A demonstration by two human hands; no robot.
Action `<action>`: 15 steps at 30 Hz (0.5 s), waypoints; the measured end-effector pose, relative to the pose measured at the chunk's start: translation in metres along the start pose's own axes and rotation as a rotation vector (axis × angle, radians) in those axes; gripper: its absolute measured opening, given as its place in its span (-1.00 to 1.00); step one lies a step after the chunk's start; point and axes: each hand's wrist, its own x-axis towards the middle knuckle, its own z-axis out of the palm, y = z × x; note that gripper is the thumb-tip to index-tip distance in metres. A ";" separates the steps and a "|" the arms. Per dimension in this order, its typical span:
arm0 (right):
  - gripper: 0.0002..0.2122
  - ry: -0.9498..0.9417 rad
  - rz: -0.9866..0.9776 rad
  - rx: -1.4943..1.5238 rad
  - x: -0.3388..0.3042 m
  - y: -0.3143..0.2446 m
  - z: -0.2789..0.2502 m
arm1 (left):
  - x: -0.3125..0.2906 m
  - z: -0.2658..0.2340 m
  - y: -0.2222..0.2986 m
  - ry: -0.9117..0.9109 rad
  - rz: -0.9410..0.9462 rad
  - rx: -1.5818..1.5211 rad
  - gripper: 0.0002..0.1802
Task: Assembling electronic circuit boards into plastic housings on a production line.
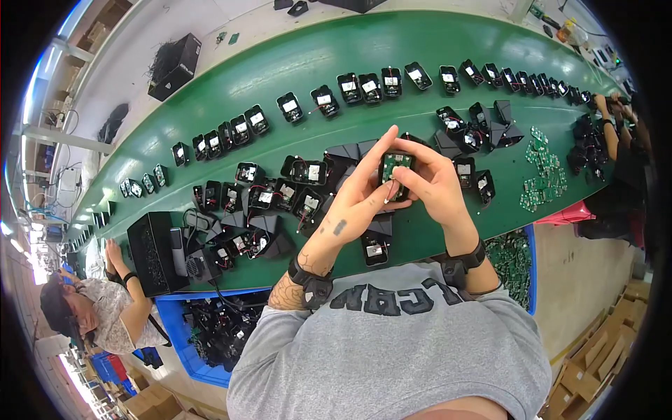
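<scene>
Over the green bench, I hold a small black housing with a green circuit board (397,166) showing in its top. My left hand (360,199) wraps its left side, the thumb at the board's lower edge. My right hand (439,187) closes round the other side, its thumb pressed on the board's face. A thin wire end hangs below the board. Around my hands lie similar open black housings, such as one at left (308,170) with red wires and a white label, and one to the right (465,171).
Black housings stand in a row (290,106) along the bench (231,175). Loose green boards (542,171) lie at right. A black bin (148,255) stands at left. Blue crates (183,343) of parts sit below the edge. Co-workers (119,308) are at left and far right.
</scene>
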 end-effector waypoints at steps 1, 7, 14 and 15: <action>-0.56 -0.002 -0.004 0.000 -0.001 -0.001 0.002 | -0.001 0.000 -0.003 0.012 0.034 0.025 -0.20; -0.63 -0.005 -0.078 -0.017 -0.005 -0.001 0.015 | -0.007 0.015 -0.005 0.122 0.243 0.205 -0.42; -0.59 -0.170 -0.343 -0.263 0.017 -0.032 0.021 | -0.021 0.005 0.010 0.186 0.419 0.284 -0.52; -0.58 -0.131 -0.489 -0.416 0.024 -0.036 0.021 | -0.019 -0.003 0.014 0.206 0.491 0.281 -0.51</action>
